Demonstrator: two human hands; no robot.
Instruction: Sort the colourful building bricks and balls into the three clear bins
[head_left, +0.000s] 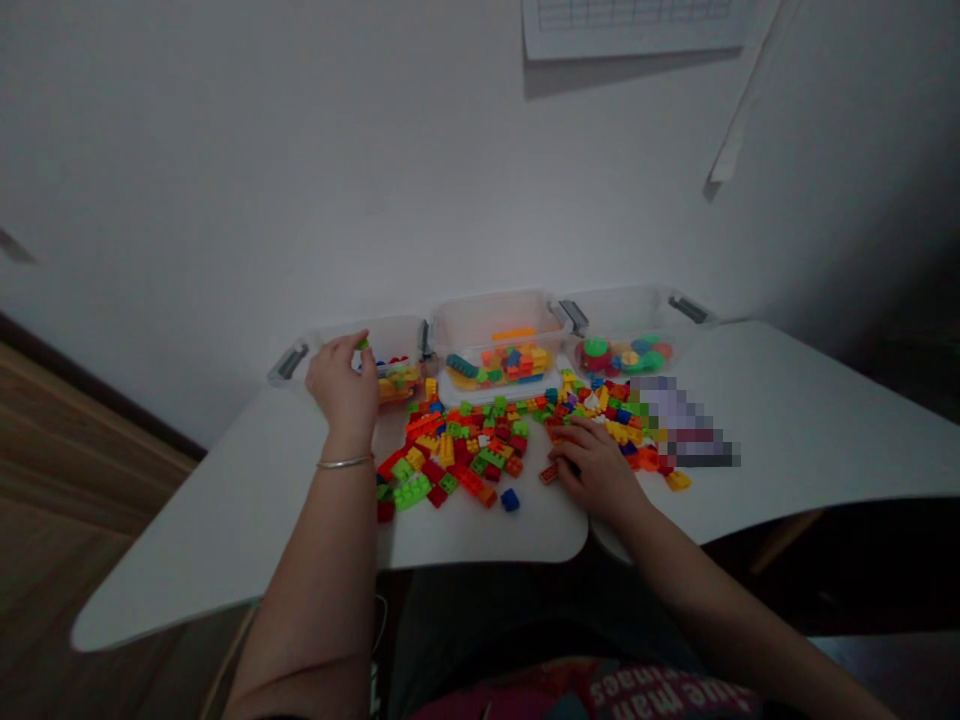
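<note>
My left hand [345, 385] is raised over the left clear plastic box [405, 328], with a small light green toy brick [364, 344] pinched between thumb and fingers. Toy bricks in yellow, red and blue show inside that box. My right hand [596, 465] is low over the table with its fingers apart, at the edge of a pile of loose toy bricks [480, 440]. A small orange-red brick [550, 473] lies beside its thumb; whether they touch I cannot tell.
The middle clear box [499, 315] holds mixed bricks, and the right clear box [622, 315] holds round coloured pieces. All stand against the wall on the white table [810, 420]. A blurred-out flat item [686, 425] lies right of the pile. One blue brick [510, 499] sits near the front.
</note>
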